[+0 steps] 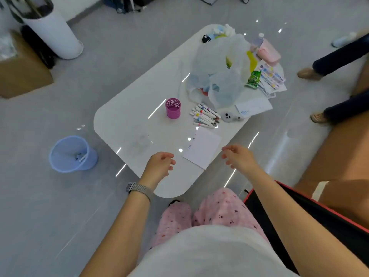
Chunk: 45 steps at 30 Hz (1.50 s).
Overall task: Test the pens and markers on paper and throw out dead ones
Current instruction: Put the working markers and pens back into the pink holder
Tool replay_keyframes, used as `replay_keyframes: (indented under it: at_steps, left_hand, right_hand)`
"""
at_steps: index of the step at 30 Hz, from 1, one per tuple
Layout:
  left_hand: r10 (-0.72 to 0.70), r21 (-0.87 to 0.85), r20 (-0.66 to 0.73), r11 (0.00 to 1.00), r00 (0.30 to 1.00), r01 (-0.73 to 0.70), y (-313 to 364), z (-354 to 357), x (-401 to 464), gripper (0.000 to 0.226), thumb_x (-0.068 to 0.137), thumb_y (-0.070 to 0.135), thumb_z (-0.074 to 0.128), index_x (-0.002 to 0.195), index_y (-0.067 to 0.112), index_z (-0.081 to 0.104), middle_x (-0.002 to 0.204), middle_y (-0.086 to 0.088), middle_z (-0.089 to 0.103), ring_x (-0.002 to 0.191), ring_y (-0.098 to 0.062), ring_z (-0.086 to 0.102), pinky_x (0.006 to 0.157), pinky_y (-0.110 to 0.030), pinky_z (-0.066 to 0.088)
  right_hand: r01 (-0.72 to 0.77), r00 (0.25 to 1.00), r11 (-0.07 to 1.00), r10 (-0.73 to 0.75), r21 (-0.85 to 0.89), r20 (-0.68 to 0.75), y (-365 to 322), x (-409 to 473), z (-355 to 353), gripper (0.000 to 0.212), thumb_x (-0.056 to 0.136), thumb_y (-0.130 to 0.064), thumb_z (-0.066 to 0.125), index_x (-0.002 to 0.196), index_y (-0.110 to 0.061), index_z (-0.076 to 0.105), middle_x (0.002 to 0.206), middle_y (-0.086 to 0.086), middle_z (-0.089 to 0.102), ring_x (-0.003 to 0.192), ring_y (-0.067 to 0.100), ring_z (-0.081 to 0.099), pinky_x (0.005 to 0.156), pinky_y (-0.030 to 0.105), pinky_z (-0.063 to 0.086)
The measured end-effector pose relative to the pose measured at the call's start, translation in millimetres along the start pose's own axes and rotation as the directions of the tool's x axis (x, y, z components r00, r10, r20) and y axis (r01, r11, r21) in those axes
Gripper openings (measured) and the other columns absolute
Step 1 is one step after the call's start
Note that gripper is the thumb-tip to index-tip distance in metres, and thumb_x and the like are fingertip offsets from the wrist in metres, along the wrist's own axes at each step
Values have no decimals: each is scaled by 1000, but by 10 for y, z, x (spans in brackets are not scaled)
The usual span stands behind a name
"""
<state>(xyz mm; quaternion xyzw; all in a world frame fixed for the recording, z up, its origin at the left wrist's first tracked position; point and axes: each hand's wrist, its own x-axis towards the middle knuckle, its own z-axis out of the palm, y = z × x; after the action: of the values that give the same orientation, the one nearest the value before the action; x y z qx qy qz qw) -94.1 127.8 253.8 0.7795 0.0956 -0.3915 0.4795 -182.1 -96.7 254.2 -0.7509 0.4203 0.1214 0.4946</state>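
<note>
Both hands hovered empty over the near end of the white table (127, 108).

The left hand (159, 164) and right hand (238, 156) had loosely curled fingers gripping nothing. The markers (205, 116) lay bunched beyond the test paper (203, 148), beside the pink pen cup (173, 108); what seemed to be discarded pens lay in the blue bin (72, 153).

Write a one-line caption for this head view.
Empty hands, left and right, hover near test paper; markers wait beyond.

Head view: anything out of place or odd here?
Mostly orderly. The markers lie loose on the table beside the pink holder, not in it. A crumpled plastic bag sprawls over clutter behind them. Nothing looks spilled or broken.
</note>
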Motion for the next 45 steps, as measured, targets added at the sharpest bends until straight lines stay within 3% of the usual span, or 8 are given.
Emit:
replay_keyframes:
  at_steps: [10,17,22,25,30,35,39,45]
  left_hand:
    - [-105,-258,-232,965,967,43,349,216,503,27,94,10,38,112,14,58,90,3,63,78,-12,58,69,-24,49]
    - [-283,-499,-448,866,848,25,299,1069,870,26,94,10,39,112,16,57,87,2,63,75,-12,57,72,-27,48]
    - [-356,-540,-428,838,831,81,-62,1734,1181,23,94,12,42,109,21,58,86,3,65,77,-15,60,70,-27,46]
    - [-363,-539,-420,837,832,93,-323,1919,1495,21,95,12,44,108,20,58,86,2,66,77,-14,60,70,-26,47]
    - [-292,-501,-467,865,834,23,-735,2008,2129,22,95,11,44,102,26,58,86,4,66,78,-13,60,69,-23,48]
    - [-136,-386,-594,913,793,-133,-995,2020,2773,22,95,12,45,104,25,59,83,6,67,68,-2,59,68,-24,48]
    - [-12,-317,-695,903,718,-291,-1139,2091,3160,23,94,11,46,105,24,61,75,10,66,61,0,58,66,-25,46]
    - [175,-144,-815,862,552,-486,-1351,2268,3169,23,93,12,47,102,26,63,75,11,66,64,2,58,67,-24,45]
  right_hand:
    - [105,977,972,-61,-212,204,-612,1159,-255,23,92,-13,45,107,-16,61,86,-1,68,67,14,59,59,23,47]
    - [325,886,841,-110,-433,451,-629,2307,-407,19,92,-18,51,109,-19,59,85,-3,69,75,16,61,66,24,48]
    - [332,870,819,-75,-467,487,-182,2973,-353,29,88,-14,54,117,-16,58,96,6,69,85,23,63,72,29,49]
    - [373,864,786,-100,-492,494,184,3341,-140,31,89,-13,55,120,-13,55,99,5,64,83,18,58,62,20,41]
    - [589,802,649,-397,-482,446,704,3940,412,43,85,-13,63,127,-11,54,115,6,60,104,22,57,81,24,40]
    - [691,644,310,-675,-653,360,846,4500,890,64,74,-53,67,122,-12,55,116,11,58,110,34,50,92,40,38]
    - [690,587,199,-716,-696,377,834,4611,1042,75,67,-56,73,127,-19,48,126,8,48,116,32,43,94,42,35]
    - [705,528,103,-737,-702,423,839,4722,1167,54,76,-52,65,120,-22,57,123,10,49,115,32,47,88,39,40]
